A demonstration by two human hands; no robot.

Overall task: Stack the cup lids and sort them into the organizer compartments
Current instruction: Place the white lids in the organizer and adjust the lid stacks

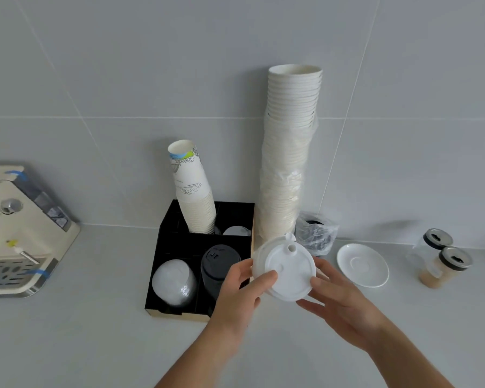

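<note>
I hold a stack of white cup lids (287, 266) just right of the black organizer (163, 287), above the counter. My left hand (241, 289) grips its left rim and my right hand (339, 298) grips its right rim. The organizer's front left compartment holds clear lids (174, 281). Black lids (217, 266) fill the front right one. A leaning stack of printed paper cups (193, 191) stands in the back left compartment. A few white lids (237, 231) lie in the back right compartment.
A tall stack of white paper cups (289, 152) leans on the tiled wall behind the lids. A plastic bag of black lids (317, 233), a white saucer (363, 266) and two glass jars (443, 261) sit to the right. A beige machine (20, 231) stands at the left.
</note>
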